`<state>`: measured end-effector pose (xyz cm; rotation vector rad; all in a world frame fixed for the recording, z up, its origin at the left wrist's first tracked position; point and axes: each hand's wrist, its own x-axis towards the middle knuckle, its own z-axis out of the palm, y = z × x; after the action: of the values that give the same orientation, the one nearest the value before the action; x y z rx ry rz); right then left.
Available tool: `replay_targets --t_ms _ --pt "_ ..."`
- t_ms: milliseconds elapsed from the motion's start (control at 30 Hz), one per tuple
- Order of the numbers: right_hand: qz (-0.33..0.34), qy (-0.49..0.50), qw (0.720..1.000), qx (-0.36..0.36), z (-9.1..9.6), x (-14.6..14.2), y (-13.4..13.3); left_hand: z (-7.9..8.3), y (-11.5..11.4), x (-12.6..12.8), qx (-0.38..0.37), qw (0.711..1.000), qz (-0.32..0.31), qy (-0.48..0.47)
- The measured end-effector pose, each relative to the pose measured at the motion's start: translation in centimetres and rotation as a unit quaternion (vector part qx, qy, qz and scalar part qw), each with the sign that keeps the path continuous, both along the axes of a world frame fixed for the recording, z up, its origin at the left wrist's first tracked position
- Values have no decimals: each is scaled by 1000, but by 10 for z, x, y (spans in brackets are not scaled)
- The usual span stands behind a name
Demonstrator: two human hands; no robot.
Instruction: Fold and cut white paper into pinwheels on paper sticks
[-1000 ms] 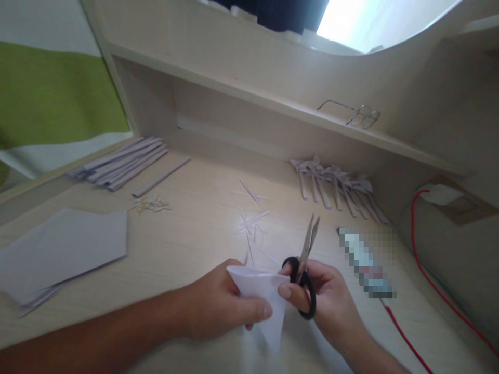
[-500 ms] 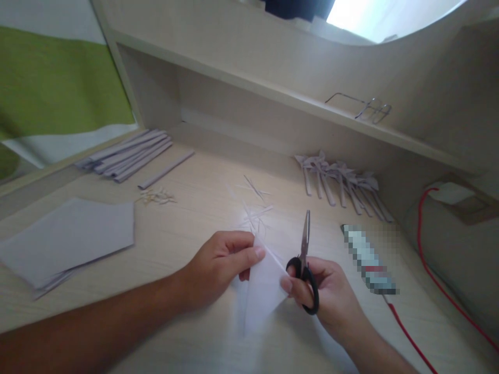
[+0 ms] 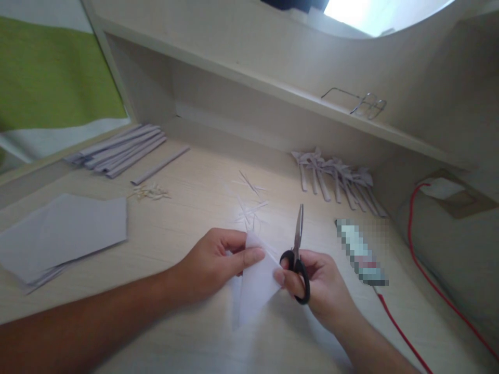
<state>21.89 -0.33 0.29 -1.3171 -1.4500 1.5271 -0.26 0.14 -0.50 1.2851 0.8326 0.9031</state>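
Observation:
My left hand (image 3: 212,262) pinches the upper corner of a small folded white paper piece (image 3: 255,285) low over the wooden desk. My right hand (image 3: 317,288) grips black-handled scissors (image 3: 297,252), and its thumb also touches the paper's right edge. The scissor blades are closed and point up and away from me. Thin paper slivers (image 3: 249,205) lie on the desk just beyond both hands.
A stack of white sheets (image 3: 64,234) lies at left. Rolled paper sticks (image 3: 120,150) lie at back left, finished paper pinwheels (image 3: 337,179) at back right. A tube (image 3: 360,252) and a red cable (image 3: 429,280) sit at right. Glasses (image 3: 362,104) rest on the shelf.
My left hand turned the paper from a wide hold to a pinch at its top corner. The scissor blades went from slightly apart to closed and upright.

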Motion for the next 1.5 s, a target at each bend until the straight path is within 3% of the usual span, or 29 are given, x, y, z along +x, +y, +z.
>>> replay_targets --t_ms 200,533,600,767,933,1233,1400,1500 --pt "30 -6 1000 6 -1 0 1 8 5 -5 77 991 99 53" --pt "-1 -15 1000 -8 -4 -1 0 8 9 1 63 988 139 -30" --pt "-11 -20 1000 -5 -5 -2 0 6 7 3 33 990 125 -50" --pt "-31 -21 999 24 -7 -3 0 -2 -1 7 -48 998 1 -43" --pt "-47 -14 998 47 -10 -5 -2 -4 -1 5 -35 999 28 -7" --pt "-25 1 1000 16 -10 -9 -2 -1 0 6 -51 997 56 -2" --pt "-27 -10 1000 3 -6 -8 -1 -4 -2 7 -74 997 -5 -16" --pt "14 -15 1000 -17 -4 -7 0 -1 -2 6 -59 998 22 -13"
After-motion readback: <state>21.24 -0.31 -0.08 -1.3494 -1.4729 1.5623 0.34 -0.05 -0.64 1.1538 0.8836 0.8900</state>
